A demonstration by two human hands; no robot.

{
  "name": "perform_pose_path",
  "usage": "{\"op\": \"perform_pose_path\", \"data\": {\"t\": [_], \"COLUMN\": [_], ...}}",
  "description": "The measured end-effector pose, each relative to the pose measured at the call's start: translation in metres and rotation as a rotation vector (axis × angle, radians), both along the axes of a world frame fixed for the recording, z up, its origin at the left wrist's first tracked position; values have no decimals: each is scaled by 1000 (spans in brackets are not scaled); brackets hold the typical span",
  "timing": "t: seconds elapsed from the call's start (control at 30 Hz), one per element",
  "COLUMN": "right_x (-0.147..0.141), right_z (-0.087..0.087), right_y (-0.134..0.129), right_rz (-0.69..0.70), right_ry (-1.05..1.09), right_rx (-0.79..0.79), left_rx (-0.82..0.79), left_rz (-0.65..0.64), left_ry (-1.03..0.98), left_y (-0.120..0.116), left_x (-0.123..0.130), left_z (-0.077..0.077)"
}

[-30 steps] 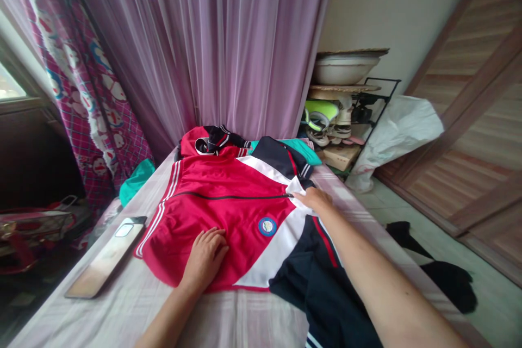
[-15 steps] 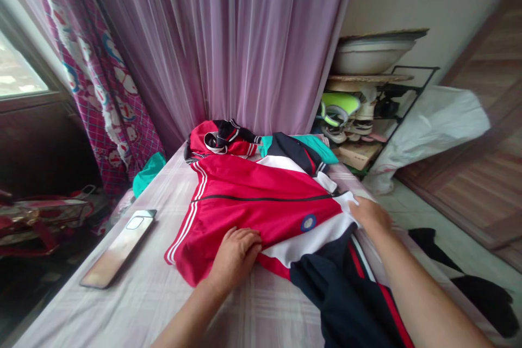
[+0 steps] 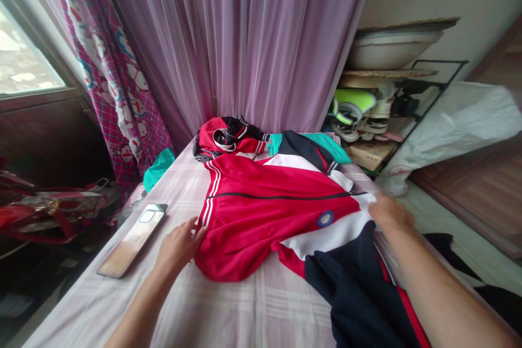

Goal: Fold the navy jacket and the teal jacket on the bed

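A red, white and navy zip-up track jacket (image 3: 261,223) lies front up, with a black zip along it and a round blue badge on the chest. My left hand (image 3: 179,244) is at the striped hem, its fingers and thumb closed on the edge. At the other end, my right hand (image 3: 391,217) pinches the white collar and is slightly blurred. The navy near sleeve (image 3: 346,277) stretches toward me beside my right forearm. The navy far sleeve (image 3: 302,149) lies folded toward the curtain.
Left of the jacket a phone (image 3: 132,239) lies on the checked cloth (image 3: 228,315). Bunched red and black clothing (image 3: 212,133) and a teal cloth (image 3: 326,144) lie at the far end. Purple curtains (image 3: 261,38) hang behind; a shoe rack (image 3: 436,87) stands right.
My left hand has moved left from the jacket's body to its hem, and the hem's near corner is drawn inward. My right hand stays at the collar. The view has shifted slightly.
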State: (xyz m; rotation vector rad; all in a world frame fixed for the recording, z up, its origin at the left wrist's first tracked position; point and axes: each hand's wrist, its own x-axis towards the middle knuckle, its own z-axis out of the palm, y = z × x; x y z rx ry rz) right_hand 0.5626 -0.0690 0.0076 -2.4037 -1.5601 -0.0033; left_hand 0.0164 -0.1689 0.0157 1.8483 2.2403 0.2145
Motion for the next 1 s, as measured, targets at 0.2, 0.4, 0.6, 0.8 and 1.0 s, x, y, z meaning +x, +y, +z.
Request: {"op": "perform_pose_path", "data": {"t": [0.2,0.4,0.6,0.8,1.0], "right_x": [-107,-286,-423,-443,-408], "right_z": [58,86,88,75,78], "right_y": [20,56,87,125,140], "right_rz": [303,822,1021,834,751], "right_ry": [-227,-107,-87,-186,-163], "right_rx": [86,127,35,-147,-93], "left_rx": [12,160,363,333,204], "left_rz": [94,117,29,-196,-164], "left_ry": [-353,-604,-761,-708,-385], "left_y": [-7,-16,-26,-35,-36], "left_x": [0,3,20,43,34], "left_z": [0,-14,-25,-19,-19]}}
